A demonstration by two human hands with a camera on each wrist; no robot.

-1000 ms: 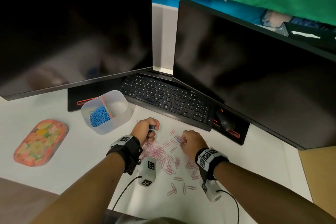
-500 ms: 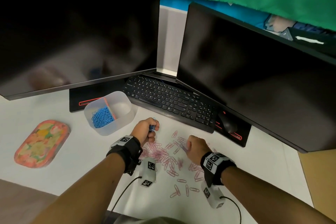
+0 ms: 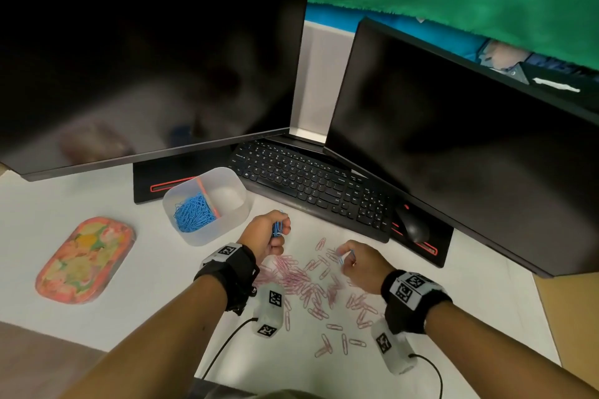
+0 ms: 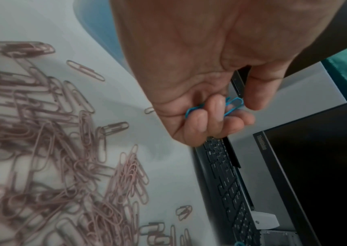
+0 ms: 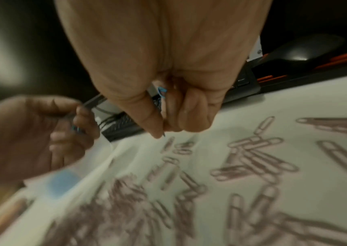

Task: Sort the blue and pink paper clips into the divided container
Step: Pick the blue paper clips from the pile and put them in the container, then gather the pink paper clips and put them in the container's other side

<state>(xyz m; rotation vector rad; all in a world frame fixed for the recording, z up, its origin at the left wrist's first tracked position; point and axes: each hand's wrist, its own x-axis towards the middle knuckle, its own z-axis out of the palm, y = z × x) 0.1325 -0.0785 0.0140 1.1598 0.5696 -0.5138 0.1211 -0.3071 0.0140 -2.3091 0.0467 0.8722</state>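
A translucent divided container stands left of the keyboard. Its left compartment holds a heap of blue paper clips; the right compartment looks empty. Many pink paper clips lie scattered on the white desk between my arms. My left hand hovers just right of the container, fingers curled round a few blue clips. My right hand is above the far side of the pink pile and pinches a blue clip between thumb and curled fingers.
A black keyboard and mouse lie behind the clips, under two dark monitors. An orange patterned tray sits at the far left. Cables trail from both wrist cameras toward the desk's near edge.
My right hand has lifted off the desk with a blue clip pinched in it and shifted slightly right. My left hand stayed near the container, still holding its blue clips.
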